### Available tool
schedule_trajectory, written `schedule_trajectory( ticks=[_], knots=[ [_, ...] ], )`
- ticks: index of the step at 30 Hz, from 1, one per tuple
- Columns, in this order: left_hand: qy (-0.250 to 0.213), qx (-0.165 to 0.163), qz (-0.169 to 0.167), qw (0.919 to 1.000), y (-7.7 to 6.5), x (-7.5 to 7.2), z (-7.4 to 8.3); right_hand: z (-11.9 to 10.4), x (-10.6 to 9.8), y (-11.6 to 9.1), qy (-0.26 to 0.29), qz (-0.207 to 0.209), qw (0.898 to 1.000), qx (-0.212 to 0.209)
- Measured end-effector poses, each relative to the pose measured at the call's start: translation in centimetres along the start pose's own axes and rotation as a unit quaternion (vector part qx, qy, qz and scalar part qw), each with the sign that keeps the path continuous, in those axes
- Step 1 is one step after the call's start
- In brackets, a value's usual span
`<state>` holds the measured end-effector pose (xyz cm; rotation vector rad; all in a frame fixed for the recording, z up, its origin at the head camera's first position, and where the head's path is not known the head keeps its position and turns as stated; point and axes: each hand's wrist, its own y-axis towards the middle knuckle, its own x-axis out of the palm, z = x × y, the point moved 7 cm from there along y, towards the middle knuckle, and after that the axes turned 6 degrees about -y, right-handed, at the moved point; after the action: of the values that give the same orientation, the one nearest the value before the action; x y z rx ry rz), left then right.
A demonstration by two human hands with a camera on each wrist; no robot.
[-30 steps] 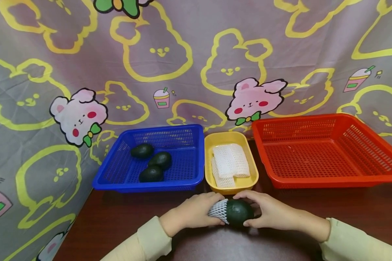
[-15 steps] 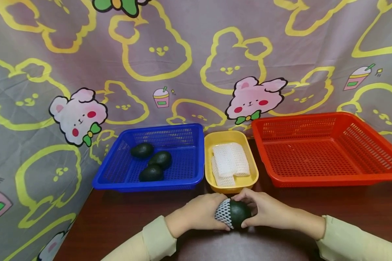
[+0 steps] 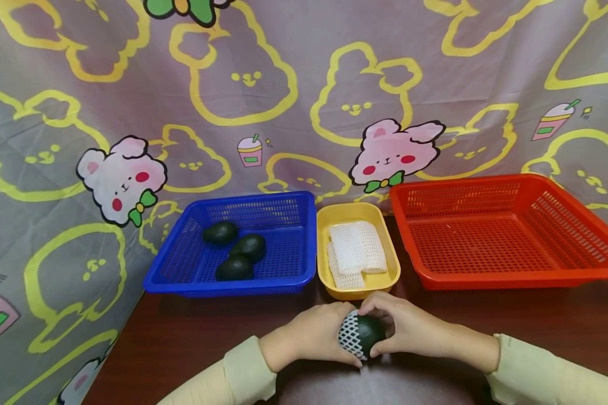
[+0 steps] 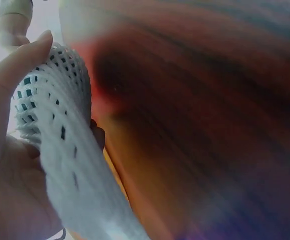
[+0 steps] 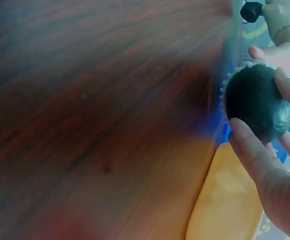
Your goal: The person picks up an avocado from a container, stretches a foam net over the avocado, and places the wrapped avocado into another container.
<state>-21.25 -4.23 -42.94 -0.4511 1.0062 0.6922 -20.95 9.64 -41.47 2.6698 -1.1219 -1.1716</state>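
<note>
A dark green avocado sits partly inside a white foam net sleeve, between both hands just in front of the yellow tray. The left hand grips the sleeve around the covered end; in the left wrist view the sleeve's loose tail extends past the palm. The right hand holds the bare end, fingers and thumb around it. From the right wrist view, the avocado shows its bare rounded end, with the net's edge ringing its far side.
A blue basket with 3 avocados stands back left. Beside it, the yellow tray holds several white foam net sleeves. A red basket stands back right. A patterned cloth hangs behind the brown table.
The net sleeve now covers more of the avocado. The left hand has shifted right along it, and the right hand has moved slightly left.
</note>
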Motion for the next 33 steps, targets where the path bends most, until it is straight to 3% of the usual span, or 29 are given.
schedule_trajectory(
  ticks=[9,12,16,20,26,33],
  knots=[
    [-0.046,-0.006,-0.031,0.9984,-0.3,0.0,-0.4,0.9,0.3,-0.5,0.032,-0.041,0.997,0.057],
    [-0.039,-0.018,-0.038,0.9984,-0.6,-0.4,-0.6,1.0,0.1,-0.6,0.039,-0.051,0.996,0.063],
    [-0.017,-0.052,-0.030,0.9981,-1.1,-0.9,-1.4,1.4,-0.1,-0.9,0.057,-0.063,0.993,0.077],
    [-0.014,-0.071,-0.012,0.9973,-1.5,-1.2,-1.9,1.9,-0.4,-1.1,0.039,-0.069,0.992,0.096],
    [-0.009,-0.055,0.017,0.9983,-1.3,-0.9,-1.7,1.8,-0.5,-0.8,0.017,-0.052,0.994,0.090],
    [-0.040,-0.046,0.019,0.9980,-0.8,-0.6,-1.3,1.9,-0.2,-0.8,0.022,-0.035,0.994,0.101]
  ],
)
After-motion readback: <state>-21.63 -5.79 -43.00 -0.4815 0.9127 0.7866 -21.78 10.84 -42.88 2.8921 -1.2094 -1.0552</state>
